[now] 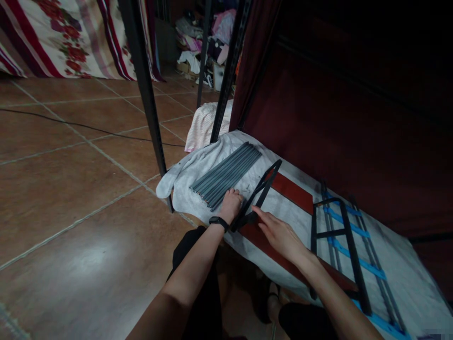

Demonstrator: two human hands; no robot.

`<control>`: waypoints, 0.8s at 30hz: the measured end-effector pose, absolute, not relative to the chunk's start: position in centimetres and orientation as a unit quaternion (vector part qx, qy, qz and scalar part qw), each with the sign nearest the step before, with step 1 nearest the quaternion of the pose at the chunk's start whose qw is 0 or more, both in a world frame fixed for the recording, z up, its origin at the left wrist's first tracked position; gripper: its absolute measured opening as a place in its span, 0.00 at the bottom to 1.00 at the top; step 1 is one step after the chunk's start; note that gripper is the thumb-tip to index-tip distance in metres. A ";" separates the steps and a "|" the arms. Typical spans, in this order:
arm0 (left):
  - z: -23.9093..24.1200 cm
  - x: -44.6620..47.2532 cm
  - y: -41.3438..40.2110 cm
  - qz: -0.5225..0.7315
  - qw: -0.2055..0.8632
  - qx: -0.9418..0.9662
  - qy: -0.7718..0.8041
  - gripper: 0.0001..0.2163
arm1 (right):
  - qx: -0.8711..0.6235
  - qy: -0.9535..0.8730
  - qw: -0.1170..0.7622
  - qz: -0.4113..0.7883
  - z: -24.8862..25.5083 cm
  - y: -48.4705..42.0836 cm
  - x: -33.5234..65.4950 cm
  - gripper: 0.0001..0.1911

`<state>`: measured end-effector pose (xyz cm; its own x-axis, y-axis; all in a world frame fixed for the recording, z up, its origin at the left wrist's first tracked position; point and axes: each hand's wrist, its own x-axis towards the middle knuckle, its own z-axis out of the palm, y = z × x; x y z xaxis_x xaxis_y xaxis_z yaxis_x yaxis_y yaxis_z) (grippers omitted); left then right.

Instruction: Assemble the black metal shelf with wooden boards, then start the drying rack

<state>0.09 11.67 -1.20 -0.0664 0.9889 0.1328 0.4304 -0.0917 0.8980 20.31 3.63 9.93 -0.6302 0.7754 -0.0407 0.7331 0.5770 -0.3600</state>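
Grey rods lie in a tight bundle, side by side, on a white cloth spread over the tiled floor. Their near ends are under the left hand. That hand's fingers curl down over the rod ends, but I cannot tell whether they actually grip a rod or only rest there. A black band sits on that wrist.

Just beside the bundle, a black bracket lies slanted across the cloth and over a red board. The right hand lies flat and stretched out, its fingers held loosely together and clamped on nothing. The fingertips are touching the bracket's near end.

To handle this well, I judge the left hand should pin the bundle so the rods do not roll apart, then lift one rod by its end rather than drag it across the rest. The right hand would do better with a firm pinch on the bracket than a fingertip touch, since the bracket could slide on the cloth.

Further right, a black frame lies on blue straps. A black upright post stands at the cloth's left edge, close to the left arm, so it pays to watch the elbow there.
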 end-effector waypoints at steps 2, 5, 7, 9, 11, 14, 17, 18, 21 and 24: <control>-0.6 -0.4 11.6 0.480 0.361 0.559 0.572 0.11 | -0.425 -0.886 0.066 0.173 10.0 3.6 20.3 0.33; 0.3 -1.4 10.3 0.576 0.474 0.454 0.487 0.04 | -0.425 -0.885 0.072 0.175 10.0 3.4 20.3 0.33; 0.9 -1.8 8.6 0.629 0.575 0.364 0.377 0.12 | -0.425 -0.885 0.079 0.174 10.0 3.3 20.3 0.33; 1.6 -1.7 6.9 0.625 0.638 0.329 0.306 0.21 | -0.425 -0.885 0.084 0.172 10.0 3.2 20.3 0.33; 2.1 -1.4 5.5 0.600 0.671 0.331 0.284 0.22 | -0.426 -0.885 0.082 0.168 9.9 3.2 20.4 0.34; 2.5 -0.9 4.8 0.582 0.687 0.333 0.279 0.21 | -0.430 -0.885 0.073 0.165 9.9 3.2 20.5 0.34; 2.6 -0.8 5.1 0.597 0.683 0.312 0.281 0.21 | -0.435 -0.883 0.066 0.166 9.9 3.2 20.6 0.33; 2.5 -0.7 5.2 0.600 0.682 0.308 0.282 0.21 | -0.437 -0.882 0.065 0.167 9.8 3.2 20.7 0.33; 2.5 -0.4 5.4 0.598 0.687 0.307 0.276 0.21 | -0.439 -0.879 0.064 0.173 9.8 3.2 20.8 0.32; 2.6 -0.2 5.1 0.602 0.680 0.318 0.273 0.20 | -0.440 -0.877 0.065 0.179 9.7 3.2 20.8 0.30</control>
